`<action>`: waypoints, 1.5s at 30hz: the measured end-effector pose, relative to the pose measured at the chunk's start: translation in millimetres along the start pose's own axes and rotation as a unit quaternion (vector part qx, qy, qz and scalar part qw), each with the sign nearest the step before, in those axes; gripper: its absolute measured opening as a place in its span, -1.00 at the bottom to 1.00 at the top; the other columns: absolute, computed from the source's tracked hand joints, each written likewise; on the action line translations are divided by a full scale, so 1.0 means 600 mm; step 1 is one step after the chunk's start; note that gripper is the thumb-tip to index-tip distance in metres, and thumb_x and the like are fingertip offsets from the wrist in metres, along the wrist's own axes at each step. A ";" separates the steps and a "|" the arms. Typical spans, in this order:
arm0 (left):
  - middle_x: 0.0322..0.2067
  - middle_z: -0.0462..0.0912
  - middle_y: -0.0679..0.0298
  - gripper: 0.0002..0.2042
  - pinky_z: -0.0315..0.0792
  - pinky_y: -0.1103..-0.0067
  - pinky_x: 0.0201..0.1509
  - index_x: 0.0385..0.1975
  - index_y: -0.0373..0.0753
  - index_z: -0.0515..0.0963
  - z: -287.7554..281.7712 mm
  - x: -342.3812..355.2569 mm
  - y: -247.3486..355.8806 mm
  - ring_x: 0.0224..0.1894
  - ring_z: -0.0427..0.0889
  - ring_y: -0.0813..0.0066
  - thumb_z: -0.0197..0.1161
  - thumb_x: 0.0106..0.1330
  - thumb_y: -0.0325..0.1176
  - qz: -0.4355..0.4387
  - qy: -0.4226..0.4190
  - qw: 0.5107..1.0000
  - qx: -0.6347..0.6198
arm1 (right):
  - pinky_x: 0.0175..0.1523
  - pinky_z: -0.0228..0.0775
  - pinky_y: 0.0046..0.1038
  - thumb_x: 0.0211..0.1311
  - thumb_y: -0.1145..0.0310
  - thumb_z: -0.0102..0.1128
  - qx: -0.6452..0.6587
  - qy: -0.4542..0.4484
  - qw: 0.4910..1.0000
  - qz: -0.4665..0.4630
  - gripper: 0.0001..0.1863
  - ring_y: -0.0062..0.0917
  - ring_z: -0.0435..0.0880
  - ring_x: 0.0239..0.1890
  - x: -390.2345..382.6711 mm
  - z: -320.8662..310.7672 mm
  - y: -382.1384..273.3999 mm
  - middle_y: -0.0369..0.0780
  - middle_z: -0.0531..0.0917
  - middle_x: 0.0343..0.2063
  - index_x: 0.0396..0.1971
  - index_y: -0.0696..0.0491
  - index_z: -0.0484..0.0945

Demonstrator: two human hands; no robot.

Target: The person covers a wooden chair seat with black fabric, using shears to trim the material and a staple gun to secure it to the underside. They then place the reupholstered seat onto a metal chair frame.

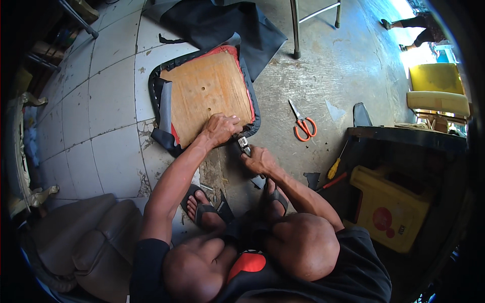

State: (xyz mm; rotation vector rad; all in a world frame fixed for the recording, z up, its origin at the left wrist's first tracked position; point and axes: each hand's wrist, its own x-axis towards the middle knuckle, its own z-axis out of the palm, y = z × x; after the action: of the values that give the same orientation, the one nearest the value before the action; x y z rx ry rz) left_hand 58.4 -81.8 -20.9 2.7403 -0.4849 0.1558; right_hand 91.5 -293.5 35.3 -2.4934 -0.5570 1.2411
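An upside-down chair seat point(194, 83) lies on the floor, its bare plywood face up. Black cover material point(152, 91) wraps its rim, with red showing along parts of the edge and a loose grey-backed flap on the left. Closed at the seat's near right edge, my left hand point(221, 130) presses the black cover there; its fingertips are partly hidden. My right hand point(260, 160) is wrapped around a metal staple gun point(244, 145), whose head meets the near rim of the seat beside my left fingers.
Orange-handled scissors point(304, 126) lie to the right. Black sheet material point(217, 25) spreads beyond the seat. A yellow-handled screwdriver point(334, 167) rests near a dark bench point(404, 137) and a yellow crate point(389, 207). Brown cushions point(91, 232) sit at left; metal legs point(296, 30) stand at the back.
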 end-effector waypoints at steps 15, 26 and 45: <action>-0.08 0.69 0.11 -0.75 0.53 0.30 -0.05 -0.03 -0.11 0.68 -0.024 0.026 0.041 -0.11 0.68 0.06 0.31 0.31 -0.33 -0.189 0.084 0.966 -0.158 | 0.07 0.52 -0.04 0.28 0.01 0.20 -0.020 -0.066 0.995 -0.075 -0.47 0.06 0.72 -0.06 -0.036 -0.092 0.043 0.16 0.73 -0.21 0.06 0.12 0.61; 0.23 0.46 0.23 -0.60 0.29 0.20 0.20 0.15 0.02 0.63 -0.016 0.040 0.080 0.18 0.43 0.22 0.32 0.28 -0.21 -0.166 -0.023 0.985 -0.028 | -0.09 0.59 -0.11 0.25 0.08 0.25 -0.251 -0.043 0.946 -0.203 -0.59 -0.07 0.77 -0.21 0.124 -0.244 0.073 0.01 0.77 -0.33 -0.09 0.09 0.66; -0.26 0.65 0.31 -0.88 0.35 0.26 0.14 -0.29 -0.15 0.70 -0.001 0.014 0.093 -0.03 0.56 0.24 0.29 0.21 -0.38 -0.160 0.143 0.967 -0.141 | -0.06 0.54 -0.02 0.20 0.13 0.29 -0.165 0.167 0.960 -0.150 -0.59 0.00 0.71 -0.15 0.029 -0.169 0.183 0.04 0.69 -0.15 -0.08 0.12 0.59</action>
State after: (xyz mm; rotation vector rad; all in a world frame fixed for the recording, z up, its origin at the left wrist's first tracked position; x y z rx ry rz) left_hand 46.8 -133.4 -0.9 2.4215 0.0174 0.3624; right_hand 205.7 -391.6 35.1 -2.6661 -1.0733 0.6373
